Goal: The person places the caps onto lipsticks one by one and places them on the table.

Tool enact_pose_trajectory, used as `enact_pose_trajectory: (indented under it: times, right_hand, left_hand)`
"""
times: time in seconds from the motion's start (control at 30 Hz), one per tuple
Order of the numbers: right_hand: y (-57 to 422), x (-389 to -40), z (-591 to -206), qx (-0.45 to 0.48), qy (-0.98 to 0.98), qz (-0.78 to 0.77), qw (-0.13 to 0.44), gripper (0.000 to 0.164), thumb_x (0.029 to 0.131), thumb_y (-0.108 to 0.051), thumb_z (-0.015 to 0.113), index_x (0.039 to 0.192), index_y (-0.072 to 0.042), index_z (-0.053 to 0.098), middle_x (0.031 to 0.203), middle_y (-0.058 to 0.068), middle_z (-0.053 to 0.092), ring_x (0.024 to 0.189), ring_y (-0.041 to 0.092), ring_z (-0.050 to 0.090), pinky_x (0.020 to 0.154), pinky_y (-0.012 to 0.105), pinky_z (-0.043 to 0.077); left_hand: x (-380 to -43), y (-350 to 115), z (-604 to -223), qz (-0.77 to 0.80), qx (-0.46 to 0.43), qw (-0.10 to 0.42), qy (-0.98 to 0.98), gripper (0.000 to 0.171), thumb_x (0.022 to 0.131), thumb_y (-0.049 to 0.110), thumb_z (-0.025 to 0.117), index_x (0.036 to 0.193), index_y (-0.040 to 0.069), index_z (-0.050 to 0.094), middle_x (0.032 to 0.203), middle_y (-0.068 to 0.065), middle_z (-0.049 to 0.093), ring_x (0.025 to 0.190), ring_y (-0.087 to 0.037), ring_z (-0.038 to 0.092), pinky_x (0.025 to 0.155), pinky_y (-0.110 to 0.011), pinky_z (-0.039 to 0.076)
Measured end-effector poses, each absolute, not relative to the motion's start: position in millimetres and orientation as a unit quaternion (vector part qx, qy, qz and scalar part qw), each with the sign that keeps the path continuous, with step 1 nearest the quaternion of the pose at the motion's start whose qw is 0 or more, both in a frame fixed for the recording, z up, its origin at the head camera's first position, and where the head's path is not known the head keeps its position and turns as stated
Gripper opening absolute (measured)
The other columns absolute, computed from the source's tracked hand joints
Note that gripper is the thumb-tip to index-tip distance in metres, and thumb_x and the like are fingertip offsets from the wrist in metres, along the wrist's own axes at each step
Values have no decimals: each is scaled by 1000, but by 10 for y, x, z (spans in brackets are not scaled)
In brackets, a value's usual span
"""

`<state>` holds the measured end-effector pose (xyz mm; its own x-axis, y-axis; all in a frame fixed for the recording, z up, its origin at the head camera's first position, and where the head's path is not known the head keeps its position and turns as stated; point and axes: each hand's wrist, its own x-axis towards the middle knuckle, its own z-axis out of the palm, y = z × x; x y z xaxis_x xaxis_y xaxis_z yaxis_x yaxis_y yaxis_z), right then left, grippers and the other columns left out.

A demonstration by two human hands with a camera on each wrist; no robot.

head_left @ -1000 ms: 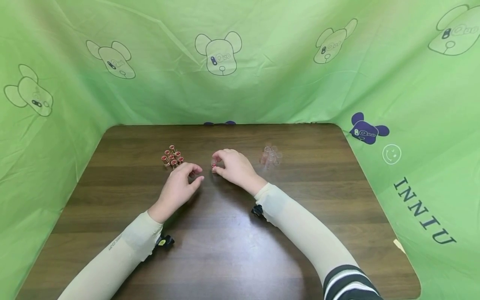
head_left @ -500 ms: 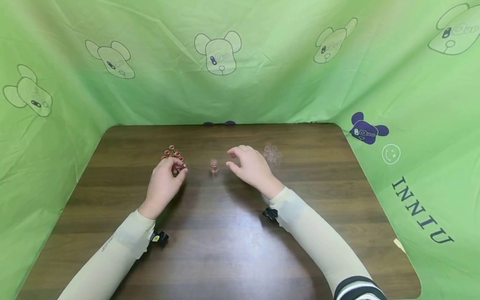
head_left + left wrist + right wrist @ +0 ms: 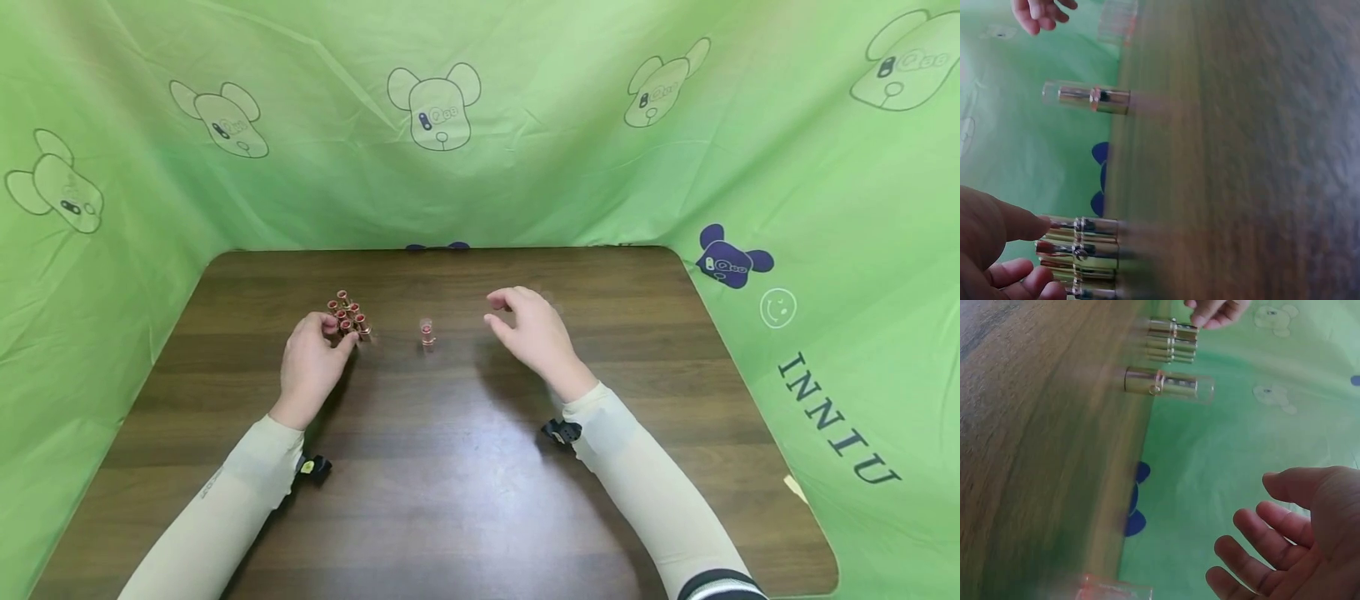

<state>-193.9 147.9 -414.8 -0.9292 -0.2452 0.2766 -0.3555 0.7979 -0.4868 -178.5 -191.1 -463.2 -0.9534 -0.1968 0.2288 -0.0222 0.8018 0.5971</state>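
Note:
My left hand is at the near left side of a cluster of gold lipstick tubes with red tops. Its thumb and fingers are spread apart, with fingertips right at the tube tops; in the left wrist view the thumb overlaps the end of one tube. A single lipstick tube with a clear cap stands upright at mid-table. To its right, my right hand hovers with loosely bent fingers and nothing between them. Clear caps show at the bottom of the right wrist view, mostly hidden behind that hand in the head view.
Everything stands on a brown wood-grain table. Green cloth printed with bear heads surrounds its back and sides. A small pale piece sits at the right table edge.
My right hand has let go of the capped lipstick tube and moved right to the clear caps. My left hand has moved left to the tube cluster.

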Motion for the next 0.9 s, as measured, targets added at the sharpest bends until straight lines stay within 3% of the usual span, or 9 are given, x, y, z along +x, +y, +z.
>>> enact_pose_trajectory:
  times: [0.4,0.9]
  right_hand:
    - [1753,-1935,-4109,118,-935,303,140,32,88,-32,68,115,-15,66,105,-2,65,96,16,62,84,38,48]
    - [2103,-2020,-4272,47,-948,279,147,31,87,-32,66,115,-17,66,108,0,65,100,22,62,83,41,48]
  left_hand:
    - [-1827,-1942,-4684,-271,69,115,-953,37,84,46,70,99,12,67,93,-3,71,84,-28,66,62,-42,46]
    - [-1875,-1929,-4729,-249,67,95,-962,31,85,47,69,92,16,68,85,-1,71,76,-27,67,54,-38,44]
